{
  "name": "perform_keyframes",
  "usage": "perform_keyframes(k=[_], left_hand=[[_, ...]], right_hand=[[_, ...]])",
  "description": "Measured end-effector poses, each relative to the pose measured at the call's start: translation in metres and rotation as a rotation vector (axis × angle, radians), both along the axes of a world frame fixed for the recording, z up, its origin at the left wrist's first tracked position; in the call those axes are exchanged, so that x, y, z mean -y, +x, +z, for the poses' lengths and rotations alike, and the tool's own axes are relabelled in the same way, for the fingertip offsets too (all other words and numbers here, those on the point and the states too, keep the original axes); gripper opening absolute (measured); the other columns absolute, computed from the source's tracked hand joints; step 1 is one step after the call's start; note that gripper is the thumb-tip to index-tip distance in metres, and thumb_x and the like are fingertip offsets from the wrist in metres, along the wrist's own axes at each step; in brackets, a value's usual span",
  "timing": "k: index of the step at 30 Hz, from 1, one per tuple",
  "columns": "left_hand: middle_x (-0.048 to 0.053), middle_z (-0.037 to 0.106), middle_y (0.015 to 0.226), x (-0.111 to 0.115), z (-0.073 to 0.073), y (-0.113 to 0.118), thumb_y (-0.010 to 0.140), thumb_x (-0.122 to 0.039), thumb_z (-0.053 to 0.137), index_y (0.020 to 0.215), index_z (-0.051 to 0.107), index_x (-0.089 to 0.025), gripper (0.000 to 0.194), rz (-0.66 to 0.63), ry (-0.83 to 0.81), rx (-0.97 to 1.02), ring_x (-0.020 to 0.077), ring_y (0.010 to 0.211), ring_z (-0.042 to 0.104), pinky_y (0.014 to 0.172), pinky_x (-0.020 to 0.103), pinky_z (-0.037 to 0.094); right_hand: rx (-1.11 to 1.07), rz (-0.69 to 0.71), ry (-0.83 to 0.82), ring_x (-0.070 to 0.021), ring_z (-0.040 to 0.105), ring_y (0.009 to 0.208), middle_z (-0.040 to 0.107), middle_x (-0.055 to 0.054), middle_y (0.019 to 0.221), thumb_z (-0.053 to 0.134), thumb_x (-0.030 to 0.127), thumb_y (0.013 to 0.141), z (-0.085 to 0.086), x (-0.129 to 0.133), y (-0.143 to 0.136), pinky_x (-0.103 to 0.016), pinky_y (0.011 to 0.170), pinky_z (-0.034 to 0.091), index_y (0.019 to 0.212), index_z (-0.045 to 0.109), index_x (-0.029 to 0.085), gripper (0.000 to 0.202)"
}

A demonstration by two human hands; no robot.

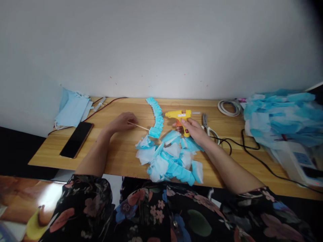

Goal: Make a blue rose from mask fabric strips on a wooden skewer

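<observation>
My right hand (193, 128) is wrapped round the handle of a yellow hot glue gun (176, 114), a finger at its orange trigger. The gun's nozzle points left, close to a curved strip of pleated blue pieces (157, 116). A thin pale stick (138, 126) runs from my left hand (124, 121) to the lower end of that strip. My left fingers are closed on the stick, though partly hidden by the back of the hand. Below both hands lies a loose heap of blue and white fabric pieces (166, 159).
Left on the wooden table (121, 158) are blue face masks (71, 109) and a black phone (77, 139). Right are scissors (214, 132), pliers (205, 119), a coiled white cable (229, 108), a black cord (264, 164), a big blue pile (282, 117) and a white device (299, 161).
</observation>
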State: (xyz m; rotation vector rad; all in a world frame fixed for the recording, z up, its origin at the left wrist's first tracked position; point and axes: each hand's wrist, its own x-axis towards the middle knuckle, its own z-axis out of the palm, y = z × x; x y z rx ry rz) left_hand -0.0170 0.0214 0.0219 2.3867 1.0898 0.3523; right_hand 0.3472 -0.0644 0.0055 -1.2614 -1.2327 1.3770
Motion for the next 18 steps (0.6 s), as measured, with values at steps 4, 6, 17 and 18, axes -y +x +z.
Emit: perform_keyframes(k=[4, 6, 17, 18], left_hand=[[0.004, 0.067, 0.081, 0.004, -0.008, -0.003, 0.080, -0.036, 0.069, 0.081, 0.070, -0.019, 0.017, 0.048, -0.061, 0.113, 0.0185, 0.074, 0.060, 0.068, 0.029, 0.047], [0.004, 0.067, 0.080, 0.005, -0.011, -0.004, 0.080, -0.036, 0.070, 0.080, 0.070, -0.019, 0.018, 0.057, -0.087, 0.152, 0.0179, 0.072, 0.060, 0.066, 0.029, 0.047], [0.003, 0.067, 0.077, -0.001, -0.019, -0.011, 0.086, -0.041, 0.069, 0.077, 0.069, -0.018, 0.024, 0.034, -0.083, 0.222, 0.0172, 0.074, 0.059, 0.070, 0.029, 0.046], [0.003, 0.067, 0.078, -0.001, -0.019, -0.011, 0.086, -0.040, 0.069, 0.078, 0.069, -0.018, 0.024, 0.032, -0.081, 0.218, 0.0172, 0.075, 0.060, 0.071, 0.029, 0.047]], right_hand=[[0.004, 0.014, 0.015, -0.0168, 0.068, 0.078, 0.079, -0.006, 0.095, 0.073, 0.075, 0.077, -0.002, 0.000, 0.001, -0.029, 0.074, 0.058, 0.083, 0.072, 0.024, 0.052], [0.013, 0.012, 0.009, -0.0162, 0.067, 0.077, 0.079, -0.005, 0.093, 0.072, 0.075, 0.078, -0.001, 0.000, 0.002, -0.028, 0.072, 0.056, 0.082, 0.072, 0.023, 0.052], [0.195, 0.062, 0.076, -0.0150, 0.056, 0.067, 0.062, -0.002, 0.070, 0.061, 0.078, 0.085, 0.003, 0.001, 0.004, -0.027, 0.062, 0.043, 0.079, 0.072, 0.021, 0.059], [0.202, 0.063, 0.075, -0.0148, 0.055, 0.066, 0.061, -0.001, 0.070, 0.060, 0.078, 0.085, 0.003, 0.001, 0.003, -0.026, 0.061, 0.042, 0.079, 0.071, 0.020, 0.059]])
